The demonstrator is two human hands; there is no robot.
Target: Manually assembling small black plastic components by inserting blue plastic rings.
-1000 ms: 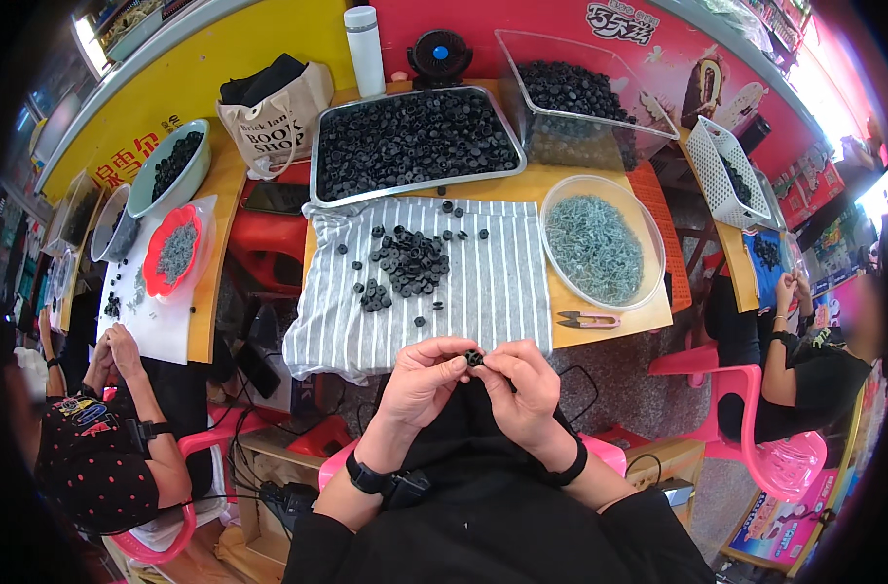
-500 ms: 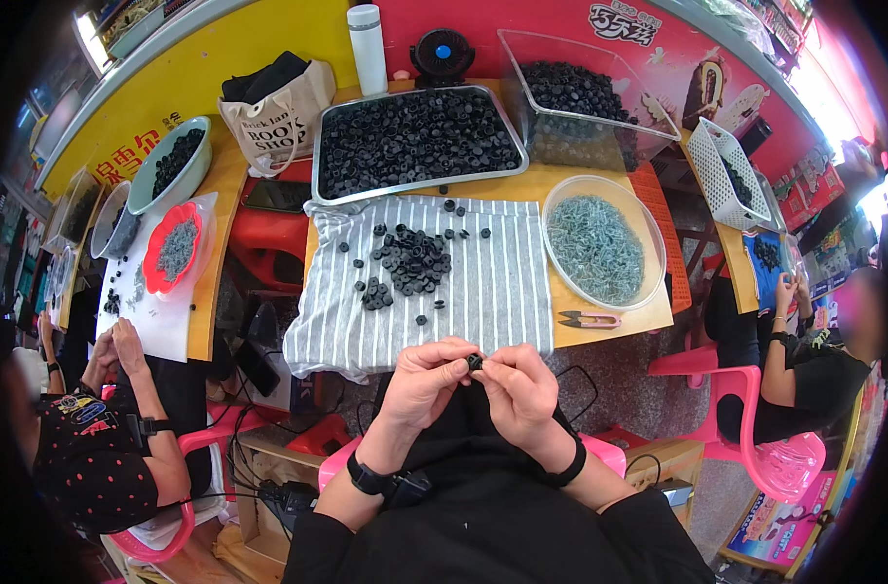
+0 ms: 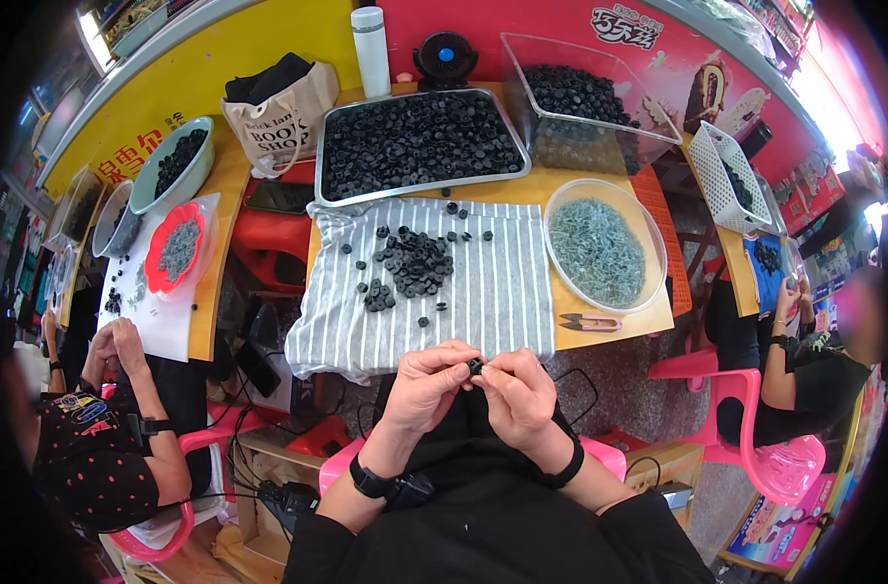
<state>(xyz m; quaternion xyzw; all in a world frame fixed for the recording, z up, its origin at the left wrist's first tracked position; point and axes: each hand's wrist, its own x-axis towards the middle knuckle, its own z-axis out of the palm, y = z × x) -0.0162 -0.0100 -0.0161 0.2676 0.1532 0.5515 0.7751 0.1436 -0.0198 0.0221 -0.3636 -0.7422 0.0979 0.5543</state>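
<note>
The step in hand looks like close fingertip work on one small, round black piece (image 3: 475, 367), at the lower centre of the frame, just below the near edge of the bench (image 3: 522, 190). The fingers of the left hand (image 3: 426, 389) pinch it from one side and those of the right hand (image 3: 520, 394) meet it from the other; whether a second part sits between them is hidden. The next move would seem to call for a steady left pinch and small, precise right-hand motions. Counted, there are two hands, one grey-and-white striped cloth (image 3: 512, 311) carrying one heap of black pieces (image 3: 415, 261) too crowded to number, with several strays around it, one rectangular metal tray (image 3: 425, 187) and one clear plastic bin (image 3: 648, 151) of similar pieces at upper centre, and, right of centre, one round tub (image 3: 653, 277) of small translucent bits and one pair of pink-handled snips (image 3: 600, 322).
</note>
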